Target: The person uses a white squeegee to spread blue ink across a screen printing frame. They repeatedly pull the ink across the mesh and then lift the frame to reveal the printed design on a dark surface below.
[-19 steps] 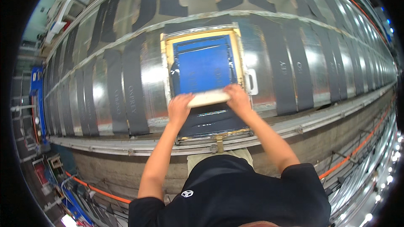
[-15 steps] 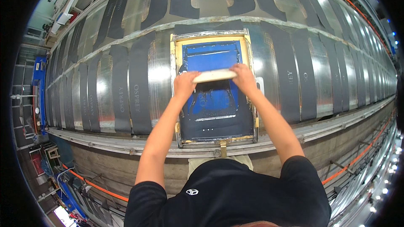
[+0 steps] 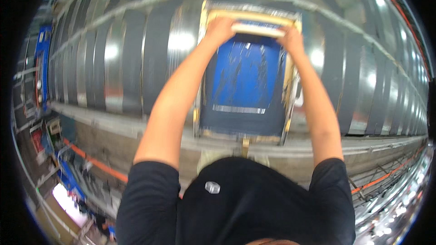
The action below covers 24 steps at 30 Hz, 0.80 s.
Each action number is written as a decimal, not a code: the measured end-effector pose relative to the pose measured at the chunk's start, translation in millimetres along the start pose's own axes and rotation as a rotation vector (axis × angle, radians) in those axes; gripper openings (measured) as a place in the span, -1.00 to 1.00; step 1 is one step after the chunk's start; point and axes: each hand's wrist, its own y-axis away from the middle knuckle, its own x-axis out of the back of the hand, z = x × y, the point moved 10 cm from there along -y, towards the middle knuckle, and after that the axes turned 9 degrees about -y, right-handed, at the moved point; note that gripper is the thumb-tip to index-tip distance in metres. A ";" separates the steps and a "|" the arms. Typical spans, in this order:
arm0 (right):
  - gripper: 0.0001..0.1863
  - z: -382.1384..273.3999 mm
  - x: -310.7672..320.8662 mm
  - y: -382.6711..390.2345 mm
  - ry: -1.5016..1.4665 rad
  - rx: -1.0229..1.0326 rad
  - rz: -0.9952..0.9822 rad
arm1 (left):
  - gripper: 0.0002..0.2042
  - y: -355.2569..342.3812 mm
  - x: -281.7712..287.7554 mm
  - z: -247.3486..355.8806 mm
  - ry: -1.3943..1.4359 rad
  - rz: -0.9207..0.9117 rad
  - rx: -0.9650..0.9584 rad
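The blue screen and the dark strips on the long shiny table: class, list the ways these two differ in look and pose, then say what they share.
The blue screen is one bright blue panel inside a pale frame; the dark strips are many, grey-black and unframed. The left hand and right hand grip a pale squeegee at the screen's far end; no hand touches the strips. Both lie flat across the shiny table.

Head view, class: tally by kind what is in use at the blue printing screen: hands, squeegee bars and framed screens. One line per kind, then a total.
Hands: 2, the left hand and the right hand, both gripping the bar
Squeegee bar: 1, the pale squeegee bar at the screen's far end
Framed screen: 1, the blue framed screen
Total: 4
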 end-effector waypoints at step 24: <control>-0.61 70.0 50.4 211.7 -0.184 -0.287 0.327 | -0.66 363.2 -42.4 59.1 0.001 0.052 -0.063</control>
